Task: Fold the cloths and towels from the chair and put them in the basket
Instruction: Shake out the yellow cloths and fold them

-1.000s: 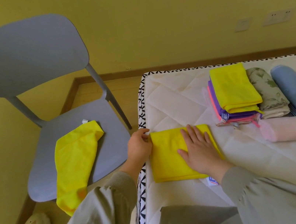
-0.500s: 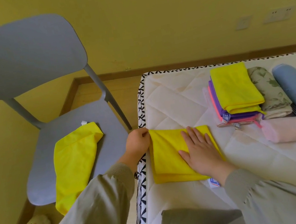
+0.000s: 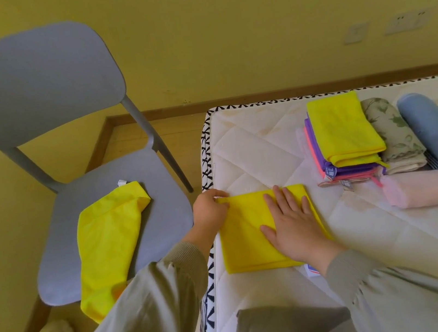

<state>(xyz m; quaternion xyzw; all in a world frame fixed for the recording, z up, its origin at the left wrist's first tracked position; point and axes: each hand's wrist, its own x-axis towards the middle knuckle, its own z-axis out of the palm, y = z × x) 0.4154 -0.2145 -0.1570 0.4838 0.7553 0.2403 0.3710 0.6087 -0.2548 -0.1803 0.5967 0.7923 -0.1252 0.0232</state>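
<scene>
Mattress (image 3: 266,144) bears yellow cloth (image 3: 245,237) under right grip (image 3: 296,224), left grip (image 3: 209,210) pinching.

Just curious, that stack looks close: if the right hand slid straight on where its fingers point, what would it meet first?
Likely only bare mattress. The right hand lies flat on the yellow cloth, fingers aimed at the far edge; the folded stack sits right of that line.

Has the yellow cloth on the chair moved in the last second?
No. The yellow cloth lies where it was on the chair seat, its end hanging over the front edge.
</scene>
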